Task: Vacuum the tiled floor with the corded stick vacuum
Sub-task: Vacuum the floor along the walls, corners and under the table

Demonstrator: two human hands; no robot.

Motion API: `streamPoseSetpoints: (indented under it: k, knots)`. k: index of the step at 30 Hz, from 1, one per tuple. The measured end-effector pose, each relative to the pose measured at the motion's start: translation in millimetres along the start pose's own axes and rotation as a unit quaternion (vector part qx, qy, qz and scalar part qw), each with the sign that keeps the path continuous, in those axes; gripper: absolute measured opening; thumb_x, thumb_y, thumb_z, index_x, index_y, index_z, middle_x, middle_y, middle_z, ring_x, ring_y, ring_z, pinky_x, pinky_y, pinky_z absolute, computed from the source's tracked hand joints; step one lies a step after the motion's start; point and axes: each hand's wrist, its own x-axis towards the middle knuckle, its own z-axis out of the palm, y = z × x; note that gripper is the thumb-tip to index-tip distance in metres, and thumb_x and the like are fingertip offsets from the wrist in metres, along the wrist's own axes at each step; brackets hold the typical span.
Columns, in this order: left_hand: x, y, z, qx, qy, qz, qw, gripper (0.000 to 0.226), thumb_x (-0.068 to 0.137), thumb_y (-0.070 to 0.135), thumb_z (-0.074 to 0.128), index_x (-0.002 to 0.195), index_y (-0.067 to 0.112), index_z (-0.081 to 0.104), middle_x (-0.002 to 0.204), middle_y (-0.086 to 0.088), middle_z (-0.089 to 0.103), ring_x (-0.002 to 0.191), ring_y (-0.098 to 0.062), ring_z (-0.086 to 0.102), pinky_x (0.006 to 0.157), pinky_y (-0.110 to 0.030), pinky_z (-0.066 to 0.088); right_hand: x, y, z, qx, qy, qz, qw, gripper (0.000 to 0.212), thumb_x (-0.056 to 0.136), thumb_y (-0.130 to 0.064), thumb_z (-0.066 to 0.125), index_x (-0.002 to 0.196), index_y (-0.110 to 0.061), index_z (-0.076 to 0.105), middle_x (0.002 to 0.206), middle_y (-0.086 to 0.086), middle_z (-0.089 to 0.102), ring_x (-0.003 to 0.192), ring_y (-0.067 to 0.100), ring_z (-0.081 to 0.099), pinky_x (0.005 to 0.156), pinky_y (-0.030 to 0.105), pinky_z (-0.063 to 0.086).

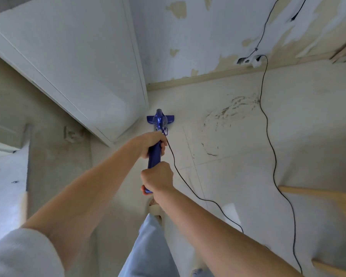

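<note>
A blue corded stick vacuum (159,121) stands before me, its floor head on the pale tiled floor (238,166) right beside the corner of a white cabinet. My left hand (153,143) grips the blue handle higher up the stick. My right hand (158,178) grips the handle's near end, closer to my body. The black power cord (268,132) leaves the handle, loops across the floor to the right and runs up to a wall socket (254,60).
A tall white cabinet (78,66) fills the left. The peeling wall (208,37) and skirting lie ahead. Scuff marks (228,114) stain the tiles right of the vacuum head. Wooden furniture legs (344,202) stand at the right. My leg and foot (154,206) are below.
</note>
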Motion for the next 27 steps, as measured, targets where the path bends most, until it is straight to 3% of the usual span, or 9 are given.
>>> streamPoseSetpoints:
  k: [8,14,18,22,27]
  knots:
    - [16.2,98.6,-57.5,0.042,-0.031,-0.007,0.999,0.024,0.086,-0.004,0.047,0.071,0.013,0.037,0.039,0.001,0.04,0.036,-0.006,0.04,0.04,-0.014,0.041,43.6,-100.4,51.3,0.062,0.005,0.025,0.998,0.018,0.081,0.006,0.043,0.074,-0.01,0.038,0.064,0.005,0.04,0.028,0.013,0.039,0.033,0.019,0.033]
    - [51.8,106.8,-62.0,-0.02,-0.023,-0.015,0.999,0.026,0.085,-0.004,0.047,0.068,0.012,0.038,0.042,0.0,0.043,0.034,-0.007,0.04,0.04,-0.015,0.04,81.0,-102.0,45.3,-0.021,0.01,0.025,0.999,0.017,0.078,0.006,0.043,0.076,-0.01,0.038,0.065,0.005,0.039,0.032,0.018,0.044,0.036,0.021,0.036]
    - [86.0,111.7,-49.1,-0.032,-0.023,-0.008,0.999,0.024,0.085,-0.004,0.048,0.069,0.011,0.039,0.045,0.0,0.044,0.038,-0.009,0.042,0.046,-0.021,0.042,115.5,-98.5,27.2,-0.084,0.006,0.021,0.996,0.018,0.076,0.004,0.047,0.088,-0.009,0.043,0.076,0.013,0.051,0.032,0.016,0.051,0.041,0.021,0.044]
    - [113.9,121.4,-32.8,-0.028,-0.026,0.011,0.999,0.024,0.087,-0.003,0.049,0.069,0.01,0.041,0.043,-0.002,0.045,0.045,-0.013,0.043,0.053,-0.024,0.043,147.7,-99.5,6.5,-0.108,0.006,0.014,0.994,0.021,0.076,0.004,0.05,0.094,-0.006,0.047,0.077,0.014,0.055,0.042,0.02,0.055,0.05,0.03,0.05]
    - [123.4,119.1,-14.6,-0.016,-0.032,0.024,0.999,0.024,0.086,-0.004,0.047,0.066,0.009,0.042,0.039,-0.003,0.046,0.051,-0.017,0.043,0.063,-0.027,0.041,155.0,-90.7,-13.1,-0.113,0.029,0.018,0.993,0.019,0.079,0.007,0.049,0.088,-0.01,0.043,0.077,0.011,0.049,0.043,0.018,0.05,0.041,0.024,0.044]
